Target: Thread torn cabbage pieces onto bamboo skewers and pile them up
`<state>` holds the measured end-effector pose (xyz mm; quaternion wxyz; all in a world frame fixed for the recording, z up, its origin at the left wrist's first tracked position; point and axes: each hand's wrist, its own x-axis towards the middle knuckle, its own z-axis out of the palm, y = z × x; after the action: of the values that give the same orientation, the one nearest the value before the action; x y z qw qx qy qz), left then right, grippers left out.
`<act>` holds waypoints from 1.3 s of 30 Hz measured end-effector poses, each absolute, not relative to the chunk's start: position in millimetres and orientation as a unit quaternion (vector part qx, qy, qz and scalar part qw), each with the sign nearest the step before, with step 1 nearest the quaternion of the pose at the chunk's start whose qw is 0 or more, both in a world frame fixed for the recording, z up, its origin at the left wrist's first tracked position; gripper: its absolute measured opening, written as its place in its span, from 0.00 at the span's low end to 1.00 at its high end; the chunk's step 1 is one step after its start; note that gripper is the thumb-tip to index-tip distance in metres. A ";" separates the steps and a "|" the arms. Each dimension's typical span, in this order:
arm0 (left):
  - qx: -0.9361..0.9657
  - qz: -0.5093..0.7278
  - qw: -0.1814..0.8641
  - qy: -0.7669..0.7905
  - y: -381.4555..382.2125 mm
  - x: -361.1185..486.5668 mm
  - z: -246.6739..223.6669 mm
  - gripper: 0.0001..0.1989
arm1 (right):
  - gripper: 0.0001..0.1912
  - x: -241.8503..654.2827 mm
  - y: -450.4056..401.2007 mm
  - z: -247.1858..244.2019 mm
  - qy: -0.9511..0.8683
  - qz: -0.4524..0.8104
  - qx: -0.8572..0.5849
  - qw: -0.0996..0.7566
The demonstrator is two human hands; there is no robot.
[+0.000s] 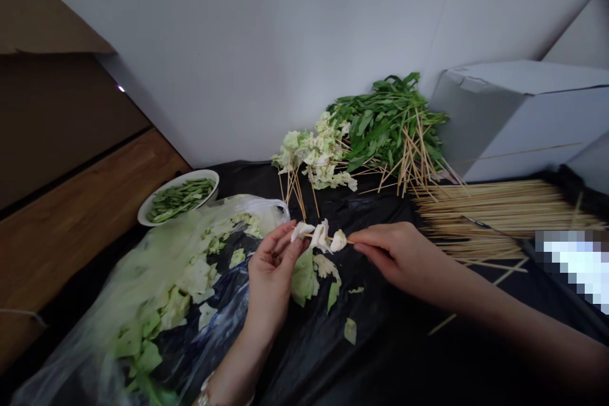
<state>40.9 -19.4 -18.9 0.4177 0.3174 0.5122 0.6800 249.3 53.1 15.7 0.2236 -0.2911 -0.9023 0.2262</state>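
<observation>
Three curled cabbage pieces (320,236), thin straight wooden skewer (351,242)

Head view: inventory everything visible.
Skewer: one, tan, between hands
Threaded pieces: three, whitish, on skewer
Loose scraps: several, greenish, below skewer
Bag: one, clear, left
Cut leaves: many, greenish, by bag
Bowl: one, white, left
Cut greens: many, green, in bowl
Cabbage skewers: several, greenish, back
Leafy skewers: many, green, back
Bare skewers: many, tan, right
Box: one, white, right
Wall: one, white, back
Sheet: one, black, underneath
Board: one, brown, left
Panel: one, brown, upper left
Bracelet: one, pale, left wrist
Left hand: one, at pieces
Right hand: one, at skewer
</observation>
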 end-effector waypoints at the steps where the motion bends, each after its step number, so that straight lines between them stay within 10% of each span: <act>1: 0.316 0.683 0.419 0.507 -19.3 40.4 -19.8 0.17 | 0.14 249.4 52.9 16.0 -0.902 0.227 -0.293 0.221; 39: 0.200 0.692 0.533 0.445 -13.4 34.1 -16.6 0.18 | 0.12 239.0 38.9 2.8 -0.902 0.220 -0.318 0.193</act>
<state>34.1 -13.4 -16.6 0.5327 0.1995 0.4449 0.6917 239.0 38.9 2.8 0.1931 -0.3183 -0.9017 0.2197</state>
